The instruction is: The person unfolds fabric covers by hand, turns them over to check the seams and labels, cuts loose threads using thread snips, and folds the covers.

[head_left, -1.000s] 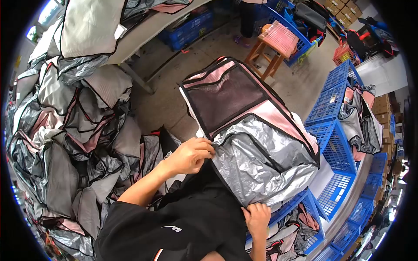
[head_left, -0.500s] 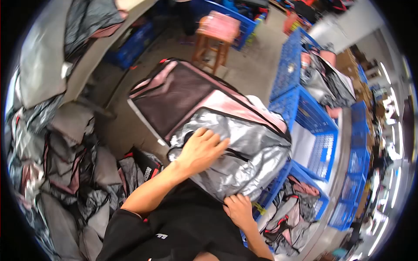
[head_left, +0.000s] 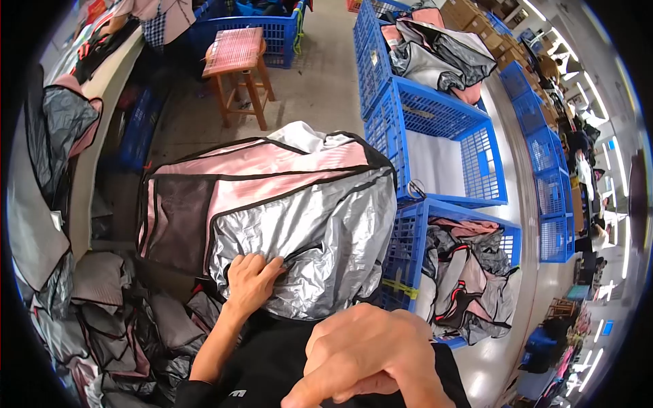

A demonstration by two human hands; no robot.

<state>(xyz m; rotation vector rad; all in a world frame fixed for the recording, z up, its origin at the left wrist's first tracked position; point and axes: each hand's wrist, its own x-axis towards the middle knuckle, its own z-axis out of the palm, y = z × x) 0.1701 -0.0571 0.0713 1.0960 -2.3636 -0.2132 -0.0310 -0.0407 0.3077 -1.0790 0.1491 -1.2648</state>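
Note:
A large pink and silver bag piece [head_left: 306, 231] with black edging and a dark mesh panel [head_left: 180, 217] is spread in front of my body. My left hand [head_left: 252, 280] is at the lower edge of its silver lining, fingers bent and closed on the fabric. My right hand [head_left: 371, 353] is raised close to the camera, below the bag's lower right edge, and looks apart from it. Its fingers are curled; whatever they may hold is hidden.
Blue crates [head_left: 401, 146] stand along the right, one holding pink and silver pieces [head_left: 469, 279]. Grey pieces [head_left: 102, 319] are heaped at lower left. A wooden stool [head_left: 235, 58] stands ahead. Another person [head_left: 170, 20] is at the table [head_left: 102, 129], upper left.
The view has turned right. The bag lies more level across the view. My right hand has left its lower edge and come up near the camera; my left hand is now at the lining's lower part.

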